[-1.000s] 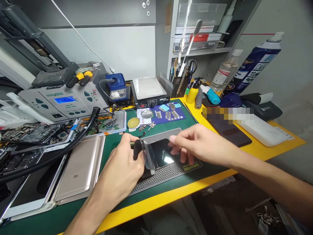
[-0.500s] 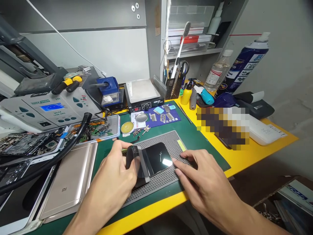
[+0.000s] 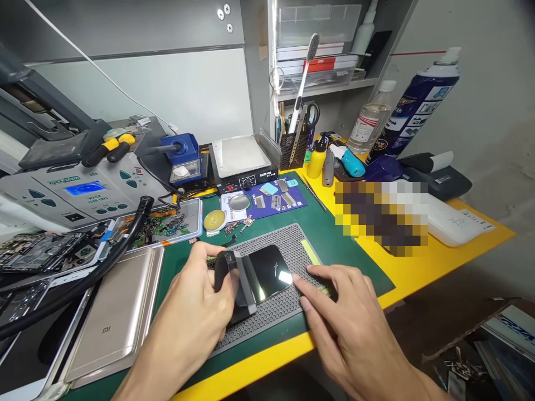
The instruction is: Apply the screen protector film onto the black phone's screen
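Note:
A glossy black phone-sized panel (image 3: 270, 273) with a small pale mark lies on a grey perforated mat (image 3: 273, 306). Over its left part bends a clear film (image 3: 242, 281) with a grey edge strip. My left hand (image 3: 200, 301) is closed at that end, thumb and index finger pinching the film; the thumb shows through it. What lies under my left fingers is partly hidden. My right hand (image 3: 346, 312) rests at the other end, index fingertip against the panel's right edge, its fingers apart and holding nothing.
Gold phone back (image 3: 111, 317) and a black hose (image 3: 121, 256) lie left. Behind are a parts tray (image 3: 192, 223), a yellow tin (image 3: 215, 221), a hot plate (image 3: 240, 159) and a pen holder (image 3: 292, 150). Bottles, including a spray can (image 3: 418, 111), stand right; the table edge (image 3: 259, 362) is near.
The camera view has shifted slightly. Both hands, the film and the black panel keep nearly the same arrangement; light reflections on the panel have changed.

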A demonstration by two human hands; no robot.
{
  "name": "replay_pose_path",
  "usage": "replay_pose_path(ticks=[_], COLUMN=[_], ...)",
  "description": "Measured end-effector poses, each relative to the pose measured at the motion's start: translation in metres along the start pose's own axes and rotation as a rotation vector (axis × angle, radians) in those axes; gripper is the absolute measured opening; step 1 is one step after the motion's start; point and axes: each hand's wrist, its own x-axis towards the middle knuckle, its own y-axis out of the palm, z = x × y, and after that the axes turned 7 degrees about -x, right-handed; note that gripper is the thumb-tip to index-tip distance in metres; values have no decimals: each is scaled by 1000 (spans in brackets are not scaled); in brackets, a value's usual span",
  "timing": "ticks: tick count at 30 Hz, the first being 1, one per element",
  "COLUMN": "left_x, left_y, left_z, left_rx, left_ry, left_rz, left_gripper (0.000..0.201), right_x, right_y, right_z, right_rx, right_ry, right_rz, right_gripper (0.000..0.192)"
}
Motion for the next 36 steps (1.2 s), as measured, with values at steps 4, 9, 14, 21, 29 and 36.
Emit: replay_pose_path(ticks=[4,9,14,21,29,36], left_x=[1,2,2,1,-4,-8], left_y=[1,3,4,7,14,19], left_z=[-1,-2,-3,-7,-21,-27], left_rx=[22,21,43,76,94,70], left_ry=[1,-21,-9,-18,-1,-1], left_rz=[-9,-6,-5,-22,-37,-34], left_gripper=[41,46,46,44,37,34], right_x=[-1,-2,-4,-6,-12,-21], right_y=[1,3,5,5,7,12], right_z=[2,2,3,4,4,4], right_rx=[9,12,13,6,-22,-69], right_ry=[11,11,22,23,20,43], right_rz=[-15,-25,-35,-51,-35,-30], right_gripper=[31,32,33,35,40,46])
